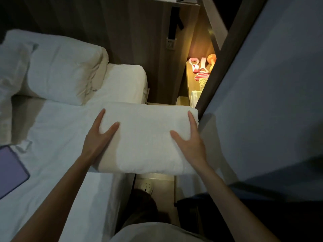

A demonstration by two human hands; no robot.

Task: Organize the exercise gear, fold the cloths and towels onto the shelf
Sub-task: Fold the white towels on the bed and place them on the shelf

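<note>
A white-sheeted bed (57, 137) fills the left half of a dim room. Right of the bed rises a broad blue-grey panel (271, 84) with a dark frame, and behind the head of the bed stands a wood-panelled wall (131, 41). Two white pillows (61, 67) lie at the head of the bed.

The folded white towel (145, 137) is held in the air over the bed's right edge. Its near right part overhangs the narrow strip of floor (157, 179) between the bed and the panel.

Beyond the bed's far right corner a shelf (188, 79) glows under warm yellow light. On it lie pink bands (197, 67), an orange dumbbell (211, 60) behind them and a folded pale cloth (194, 98) at the near end.

The left hand (99, 135) holds the towel's left end, thumb and forefinger flat on top and the other fingers hidden under the cloth. The right hand (190, 140) holds the right end in the same way.

A flat purple thing (10, 170) lies at the bed's left margin. A white perforated shoe (146, 186) sits on the floor just beside the bed, below the towel. A wall socket (170, 44) is fixed to the wood wall above the bed's far right corner.
</note>
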